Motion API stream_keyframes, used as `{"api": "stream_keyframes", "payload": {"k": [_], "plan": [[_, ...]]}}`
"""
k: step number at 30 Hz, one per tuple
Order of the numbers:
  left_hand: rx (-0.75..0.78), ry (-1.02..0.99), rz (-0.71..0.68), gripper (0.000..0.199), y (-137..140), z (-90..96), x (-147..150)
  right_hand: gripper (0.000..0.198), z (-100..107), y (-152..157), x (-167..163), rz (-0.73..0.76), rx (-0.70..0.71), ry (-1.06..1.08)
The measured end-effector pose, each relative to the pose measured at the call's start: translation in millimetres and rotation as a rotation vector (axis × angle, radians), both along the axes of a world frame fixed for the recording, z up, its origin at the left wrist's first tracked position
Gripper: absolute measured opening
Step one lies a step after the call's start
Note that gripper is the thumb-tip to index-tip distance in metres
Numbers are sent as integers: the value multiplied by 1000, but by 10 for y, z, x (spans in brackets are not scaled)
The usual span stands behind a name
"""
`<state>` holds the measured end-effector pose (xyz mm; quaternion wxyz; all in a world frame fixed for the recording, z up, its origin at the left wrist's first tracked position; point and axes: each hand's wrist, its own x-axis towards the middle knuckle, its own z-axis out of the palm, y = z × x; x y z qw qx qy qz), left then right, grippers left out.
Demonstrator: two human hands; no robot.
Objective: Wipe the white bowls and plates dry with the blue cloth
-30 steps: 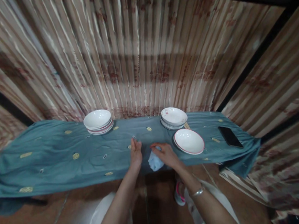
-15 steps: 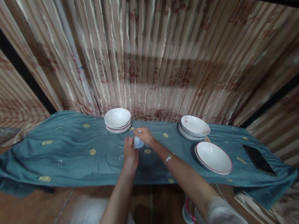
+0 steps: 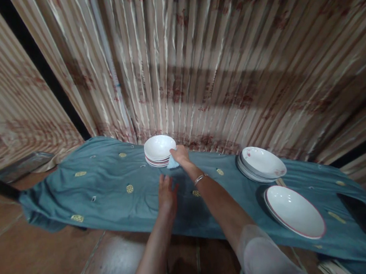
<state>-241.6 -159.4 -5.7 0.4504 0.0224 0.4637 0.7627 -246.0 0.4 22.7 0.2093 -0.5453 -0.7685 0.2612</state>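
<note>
My right hand [image 3: 181, 155] grips a light blue cloth [image 3: 172, 162] at the right side of a stack of white bowls [image 3: 159, 149]. Its thumb is by the top bowl's rim, and the cloth hangs against the stack's side. Below and in front of the stack, my left hand [image 3: 167, 193] is over the tablecloth with its fingers apart, holding nothing. A silver bangle [image 3: 200, 178] circles my right wrist.
Farther right stands a second stack of bowls [image 3: 263, 163] with a floral pattern. Nearer the front edge sit pink-rimmed bowls [image 3: 295, 212], and a black phone [image 3: 365, 216] lies beyond them. A teal tablecloth [image 3: 112, 206] covers the table; a pleated curtain [image 3: 177, 70] hangs behind.
Both hands were together on the cloth over the table. The right hand has carried the cloth to the left bowl stack, while the left hand has let go. The view has shifted left.
</note>
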Motion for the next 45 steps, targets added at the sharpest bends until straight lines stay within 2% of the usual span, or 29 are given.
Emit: {"api": "stream_keyframes", "payload": {"k": [14,19,23,25,28,31,35,39,42,45], "plan": [[-12,12,-9,41,108,-85,65,32,186,-38,38,-8,78,22],[-8,-24,9,33,128,-37,98,30,267,-85,213,-23,100,74],[5,-61,-14,25,103,50,109,31,306,-192,546,-16,123,146],[42,-72,-31,32,81,85,105,32,287,-282,774,-8,143,254],[131,-69,-69,46,46,117,118,35,190,-457,1158,-8,130,395],[182,-44,-179,40,17,117,201,36,22,-654,1520,-4,91,486],[93,-3,-285,25,-1,56,405,33,-212,-871,1890,-38,10,519],[-13,21,-287,19,-1,-23,577,37,-301,-968,2237,-39,-103,343],[-85,71,-324,16,-9,-56,655,44,-230,-980,2502,-172,30,210],[-100,124,-385,17,-17,-90,723,51,-130,-995,2654,-241,185,299]]}}
